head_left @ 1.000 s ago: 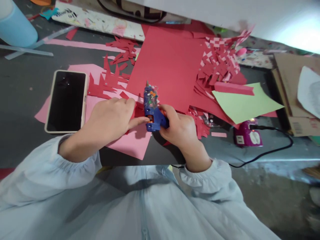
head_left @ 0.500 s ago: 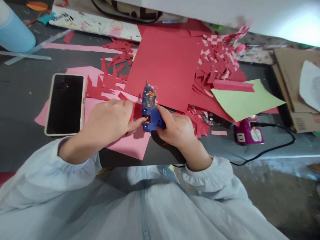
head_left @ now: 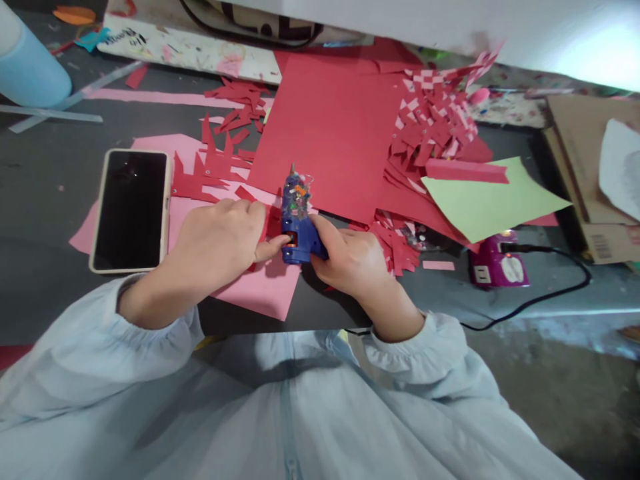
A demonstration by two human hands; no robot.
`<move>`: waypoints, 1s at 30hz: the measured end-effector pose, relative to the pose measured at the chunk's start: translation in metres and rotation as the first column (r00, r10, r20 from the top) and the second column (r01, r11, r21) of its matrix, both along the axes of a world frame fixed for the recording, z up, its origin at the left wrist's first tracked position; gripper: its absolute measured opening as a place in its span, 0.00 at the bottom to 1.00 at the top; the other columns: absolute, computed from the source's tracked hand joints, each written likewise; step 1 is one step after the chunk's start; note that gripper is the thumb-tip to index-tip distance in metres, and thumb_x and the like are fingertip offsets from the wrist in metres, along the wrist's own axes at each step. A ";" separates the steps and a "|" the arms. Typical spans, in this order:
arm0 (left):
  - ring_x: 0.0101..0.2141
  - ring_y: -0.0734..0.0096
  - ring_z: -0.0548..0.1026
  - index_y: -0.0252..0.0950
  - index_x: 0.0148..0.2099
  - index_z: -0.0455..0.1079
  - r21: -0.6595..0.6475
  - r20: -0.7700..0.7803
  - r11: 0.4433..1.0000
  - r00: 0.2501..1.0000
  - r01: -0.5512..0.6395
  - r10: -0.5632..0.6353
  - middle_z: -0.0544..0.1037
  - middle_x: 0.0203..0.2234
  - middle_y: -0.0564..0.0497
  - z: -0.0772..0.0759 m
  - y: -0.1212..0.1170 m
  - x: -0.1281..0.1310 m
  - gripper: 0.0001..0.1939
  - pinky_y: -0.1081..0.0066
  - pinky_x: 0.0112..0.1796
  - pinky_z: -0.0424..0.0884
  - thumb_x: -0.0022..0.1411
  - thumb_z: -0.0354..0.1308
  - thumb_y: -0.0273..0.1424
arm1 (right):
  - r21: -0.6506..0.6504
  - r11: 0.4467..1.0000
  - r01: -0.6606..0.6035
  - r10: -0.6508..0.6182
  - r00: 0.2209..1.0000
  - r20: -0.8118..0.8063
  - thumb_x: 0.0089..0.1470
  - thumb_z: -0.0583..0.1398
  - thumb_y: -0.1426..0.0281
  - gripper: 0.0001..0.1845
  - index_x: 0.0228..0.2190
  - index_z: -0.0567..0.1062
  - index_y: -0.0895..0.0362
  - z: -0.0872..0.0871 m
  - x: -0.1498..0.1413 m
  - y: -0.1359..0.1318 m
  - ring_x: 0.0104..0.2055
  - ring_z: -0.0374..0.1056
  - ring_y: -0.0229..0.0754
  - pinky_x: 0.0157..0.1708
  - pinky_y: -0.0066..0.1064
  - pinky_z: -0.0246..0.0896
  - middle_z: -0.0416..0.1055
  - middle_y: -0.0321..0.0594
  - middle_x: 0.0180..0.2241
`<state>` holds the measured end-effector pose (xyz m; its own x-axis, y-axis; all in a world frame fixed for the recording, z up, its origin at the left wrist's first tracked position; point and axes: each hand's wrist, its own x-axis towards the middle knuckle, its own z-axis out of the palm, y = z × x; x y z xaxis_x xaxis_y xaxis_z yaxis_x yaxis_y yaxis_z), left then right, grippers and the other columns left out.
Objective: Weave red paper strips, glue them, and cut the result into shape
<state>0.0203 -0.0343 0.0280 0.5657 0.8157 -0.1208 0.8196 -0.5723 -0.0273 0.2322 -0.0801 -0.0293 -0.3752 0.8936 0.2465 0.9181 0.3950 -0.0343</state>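
A blue glue gun (head_left: 297,227), nozzle pointing away from me and body smeared with glue and coloured bits, is held above the papers. My right hand (head_left: 353,257) is closed round its handle. My left hand (head_left: 220,233) is on the other side with curled fingers, its thumb stretched out to the orange switch at the gun's rear. Red paper (head_left: 273,223) shows along the left fingers and appears to be gripped there; the fingertips are hidden. Beneath lies pink paper (head_left: 265,290), with a big red sheet (head_left: 330,127) beyond.
A phone (head_left: 131,210) lies left of my hands. Cut red scraps (head_left: 215,160) and woven red-and-pink strips (head_left: 435,113) are scattered about. To the right are a green sheet (head_left: 490,200), a purple power socket (head_left: 499,263) with a black cable, and cardboard (head_left: 595,167). A blue bottle (head_left: 33,67) stands far left.
The glue gun has shifted very slightly left, with my right hand on it. My left thumb stays at the switch.
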 end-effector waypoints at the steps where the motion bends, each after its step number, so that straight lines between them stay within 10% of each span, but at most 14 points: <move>1: 0.37 0.53 0.81 0.29 0.47 0.74 0.005 -0.002 1.000 1.000 0.001 -0.001 0.81 0.34 0.38 0.000 0.000 0.000 0.28 0.67 0.27 0.64 0.71 0.45 0.50 | 0.000 1.000 -0.002 0.002 1.000 -0.003 0.52 0.53 0.70 0.26 0.51 0.77 0.64 0.000 0.000 0.000 0.24 0.68 0.44 0.22 0.32 0.50 0.74 0.43 0.21; 20: 0.38 0.54 0.81 0.30 0.46 0.73 -0.028 -0.003 0.999 0.999 -0.038 0.038 0.81 0.35 0.39 0.001 0.001 0.000 0.26 0.68 0.29 0.63 0.72 0.47 0.49 | -0.005 0.997 0.076 -0.076 0.997 0.029 0.53 0.53 0.71 0.26 0.52 0.75 0.64 0.004 -0.003 0.001 0.23 0.70 0.44 0.22 0.32 0.50 0.76 0.43 0.22; 30: 0.40 0.54 0.81 0.31 0.48 0.72 -0.089 -0.024 0.996 1.000 -0.009 0.007 0.82 0.39 0.40 0.005 0.007 -0.003 0.18 0.66 0.30 0.67 0.73 0.43 0.34 | -0.307 0.911 0.274 -0.387 0.825 -0.411 0.54 0.60 0.58 0.17 0.42 0.73 0.55 0.028 0.012 -0.003 0.25 0.70 0.46 0.26 0.34 0.61 0.74 0.40 0.26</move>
<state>0.0176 -0.0273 0.0332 0.5557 0.8054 -0.2062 0.8236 -0.5671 0.0044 0.2439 -0.0827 -0.0015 0.0568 0.9942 0.0917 0.8490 0.0003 -0.5283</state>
